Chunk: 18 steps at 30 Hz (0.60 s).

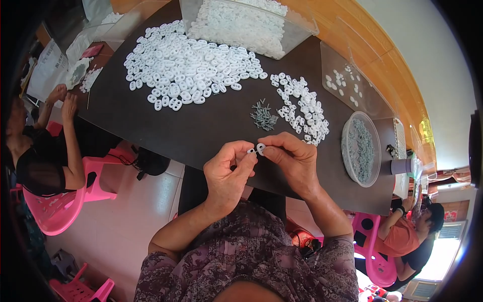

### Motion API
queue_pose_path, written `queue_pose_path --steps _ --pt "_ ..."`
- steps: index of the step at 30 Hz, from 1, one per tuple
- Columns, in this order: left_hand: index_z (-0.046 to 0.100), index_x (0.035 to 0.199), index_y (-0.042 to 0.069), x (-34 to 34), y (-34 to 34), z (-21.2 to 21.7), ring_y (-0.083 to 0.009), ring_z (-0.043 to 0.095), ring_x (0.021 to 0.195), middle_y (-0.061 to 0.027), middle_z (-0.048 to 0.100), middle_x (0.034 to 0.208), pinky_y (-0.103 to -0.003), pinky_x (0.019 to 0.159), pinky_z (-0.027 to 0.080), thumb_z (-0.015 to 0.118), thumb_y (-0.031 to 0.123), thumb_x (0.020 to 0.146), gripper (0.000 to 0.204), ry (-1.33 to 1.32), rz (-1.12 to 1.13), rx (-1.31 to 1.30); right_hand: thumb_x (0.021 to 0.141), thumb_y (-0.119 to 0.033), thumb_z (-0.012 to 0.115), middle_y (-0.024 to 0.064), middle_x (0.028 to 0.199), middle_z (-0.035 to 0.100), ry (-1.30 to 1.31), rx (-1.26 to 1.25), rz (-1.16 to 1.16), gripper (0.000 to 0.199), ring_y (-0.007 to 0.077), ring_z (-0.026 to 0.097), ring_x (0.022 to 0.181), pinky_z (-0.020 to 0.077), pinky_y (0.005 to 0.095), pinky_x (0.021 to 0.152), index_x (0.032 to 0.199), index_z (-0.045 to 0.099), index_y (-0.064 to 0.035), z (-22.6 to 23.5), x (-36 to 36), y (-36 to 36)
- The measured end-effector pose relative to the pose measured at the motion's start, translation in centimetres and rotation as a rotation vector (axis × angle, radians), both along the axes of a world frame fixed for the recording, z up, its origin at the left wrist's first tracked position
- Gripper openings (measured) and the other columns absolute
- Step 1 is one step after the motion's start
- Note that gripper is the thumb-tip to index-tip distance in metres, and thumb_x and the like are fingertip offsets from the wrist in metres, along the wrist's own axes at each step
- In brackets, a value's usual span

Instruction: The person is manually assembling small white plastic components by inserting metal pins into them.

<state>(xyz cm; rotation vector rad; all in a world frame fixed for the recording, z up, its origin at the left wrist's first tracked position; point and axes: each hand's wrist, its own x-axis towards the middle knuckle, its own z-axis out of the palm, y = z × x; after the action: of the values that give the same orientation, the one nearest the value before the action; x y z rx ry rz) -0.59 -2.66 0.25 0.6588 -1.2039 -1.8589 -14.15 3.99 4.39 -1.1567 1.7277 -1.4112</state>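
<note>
My left hand [227,171] and my right hand [292,158] meet over the near edge of a dark table [211,128]. Between their fingertips they pinch a small white plastic ring piece [257,148]; the left fingers touch its left end, the right fingers grip the ring. Just beyond the hands lies a small heap of grey screws [263,117]. A scatter of small white pieces [304,108] lies to the right of it, and a large pile of white ring pieces [188,65] spreads at the far left.
A clear bin of white pieces [241,22] stands at the far edge. A round clear bowl of grey parts [360,148] sits on the right, a clear lid [347,83] behind it. One person sits at the left on a pink chair [55,209], another at the lower right.
</note>
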Motion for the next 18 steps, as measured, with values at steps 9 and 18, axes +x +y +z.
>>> queue_pose_path --steps 9,18 --pt "0.061 0.105 -0.002 -0.12 -0.04 0.06 -0.0045 0.058 0.070 -0.0033 0.065 0.086 -0.020 0.061 0.053 0.062 0.001 0.088 0.017 0.013 -0.030 -0.021 0.084 0.004 0.063 0.0020 0.086 0.064 -0.001 0.008 -0.045 0.017 0.0075 0.058 0.082 0.0463 0.0211 0.074 0.100 0.068 0.0015 0.23 0.62 0.20" --pt "0.060 0.110 -0.002 -0.22 -0.03 -0.15 -0.0046 0.058 0.070 -0.0029 0.064 0.086 -0.019 0.062 0.052 0.062 -0.001 0.088 0.022 0.016 -0.029 -0.061 0.084 0.006 0.062 0.0020 0.086 0.064 0.029 -0.022 -0.040 0.013 0.0073 0.058 0.082 0.0472 0.0217 0.075 0.096 0.067 0.0014 -0.69 0.62 0.37"
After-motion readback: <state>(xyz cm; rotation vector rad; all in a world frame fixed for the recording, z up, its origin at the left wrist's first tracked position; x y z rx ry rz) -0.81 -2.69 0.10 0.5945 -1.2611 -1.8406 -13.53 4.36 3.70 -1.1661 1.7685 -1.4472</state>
